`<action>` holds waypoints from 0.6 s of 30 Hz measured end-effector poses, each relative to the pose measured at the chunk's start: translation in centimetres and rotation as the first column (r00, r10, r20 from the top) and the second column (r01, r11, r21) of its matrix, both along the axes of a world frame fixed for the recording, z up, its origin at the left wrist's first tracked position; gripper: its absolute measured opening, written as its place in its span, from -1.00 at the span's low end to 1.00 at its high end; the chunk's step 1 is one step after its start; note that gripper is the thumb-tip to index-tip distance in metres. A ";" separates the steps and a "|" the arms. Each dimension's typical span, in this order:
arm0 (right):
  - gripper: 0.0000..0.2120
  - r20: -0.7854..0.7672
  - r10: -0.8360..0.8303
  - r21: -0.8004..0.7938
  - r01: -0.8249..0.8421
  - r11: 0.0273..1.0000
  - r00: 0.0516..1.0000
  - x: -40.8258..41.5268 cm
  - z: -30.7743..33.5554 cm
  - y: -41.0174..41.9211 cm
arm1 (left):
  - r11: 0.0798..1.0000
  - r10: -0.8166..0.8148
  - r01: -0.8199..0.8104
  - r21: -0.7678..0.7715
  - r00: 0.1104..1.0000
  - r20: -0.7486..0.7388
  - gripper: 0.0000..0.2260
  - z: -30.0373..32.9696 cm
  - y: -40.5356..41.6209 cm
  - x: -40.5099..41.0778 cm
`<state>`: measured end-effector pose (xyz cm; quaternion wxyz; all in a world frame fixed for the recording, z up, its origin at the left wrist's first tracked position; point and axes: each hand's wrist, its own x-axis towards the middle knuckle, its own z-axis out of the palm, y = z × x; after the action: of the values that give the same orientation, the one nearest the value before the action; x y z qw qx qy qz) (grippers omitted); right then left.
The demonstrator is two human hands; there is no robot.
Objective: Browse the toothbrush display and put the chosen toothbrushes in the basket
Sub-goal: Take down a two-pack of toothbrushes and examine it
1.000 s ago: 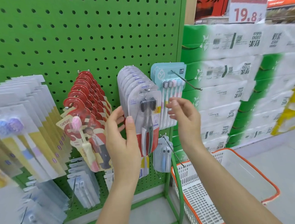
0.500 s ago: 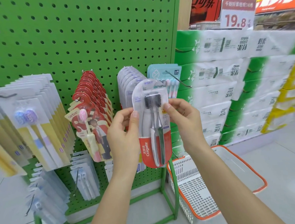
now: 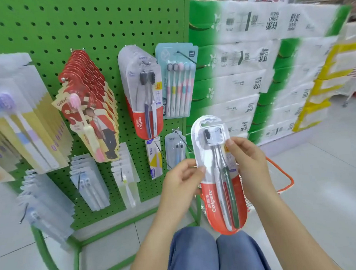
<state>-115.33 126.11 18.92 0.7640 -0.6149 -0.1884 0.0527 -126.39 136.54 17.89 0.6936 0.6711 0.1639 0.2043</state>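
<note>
A Colgate twin toothbrush pack (image 3: 218, 180), clear with a red bottom, is held upright in front of me with both hands. My left hand (image 3: 180, 183) pinches its left edge and my right hand (image 3: 250, 166) grips its right edge. The orange-rimmed white basket (image 3: 285, 177) stands on the floor behind the pack, mostly hidden by my right hand and arm. More Colgate packs (image 3: 142, 91) hang on the green pegboard (image 3: 86, 26), beside a pastel multi-brush pack (image 3: 178, 81).
Red children's toothbrush cards (image 3: 90, 110) and yellow-white packs (image 3: 23, 121) hang at the left, small packs (image 3: 89, 179) lower down. Stacked tissue bales (image 3: 251, 70) rise at the right. The rack's green frame (image 3: 76, 247) stands on the tiled floor. My knees (image 3: 215, 253) show below.
The Colgate pack came off its hook and moved down and to the right, away from the pegboard, with both hands holding it. The view has tilted downward.
</note>
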 end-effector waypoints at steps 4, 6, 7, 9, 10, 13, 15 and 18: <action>-0.88 -0.117 -0.011 -0.026 0.008 1.000 0.993 -1.5 -3.1 -2.2 | 0.998 -0.032 0.032 -0.045 0.999 -0.016 -0.91 -2.5 -1.9 -0.8; -0.83 -0.184 0.007 -0.038 -0.014 0.999 0.983 -2.3 -4.5 -3.2 | 0.998 -0.015 0.014 -0.063 1.000 -0.022 -0.91 -3.7 -2.6 -1.2; -0.78 -0.207 0.026 -0.042 -0.036 0.998 0.978 -2.7 -5.1 -3.6 | 0.997 -0.007 0.005 -0.080 1.000 -0.022 -0.91 -4.3 -2.8 -1.4; -0.71 -0.231 0.074 -0.050 -0.088 0.995 0.970 -3.7 -6.6 -4.2 | 0.993 0.008 -0.011 -0.120 0.999 -0.031 -0.91 -5.5 -3.3 -1.8; -0.70 -0.238 0.092 -0.044 -0.105 0.993 0.967 -4.3 -7.4 -4.4 | 0.991 0.017 -0.021 -0.135 0.999 -0.037 -0.90 -6.1 -3.5 -2.0; -0.79 -0.308 0.103 -0.003 -0.109 0.994 0.946 -6.1 -9.7 -4.6 | 0.982 0.045 -0.059 -0.177 0.995 -0.084 -0.89 -7.8 -3.9 -2.8; -0.85 -0.378 0.103 0.029 -0.100 0.995 0.920 -6.9 -11.0 -4.6 | 0.977 0.048 -0.071 -0.203 0.992 -0.119 -0.89 -8.8 -4.1 -3.3; -0.83 -0.426 0.087 0.017 -0.088 0.996 0.901 -7.3 -12.2 -4.5 | 0.970 0.049 -0.083 -0.229 0.987 -0.151 -0.89 -9.8 -4.0 -3.6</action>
<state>-122.67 121.63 6.77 0.7829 -0.5803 -0.0444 0.2200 -129.97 132.49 8.11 0.7470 0.5916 0.2591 0.1574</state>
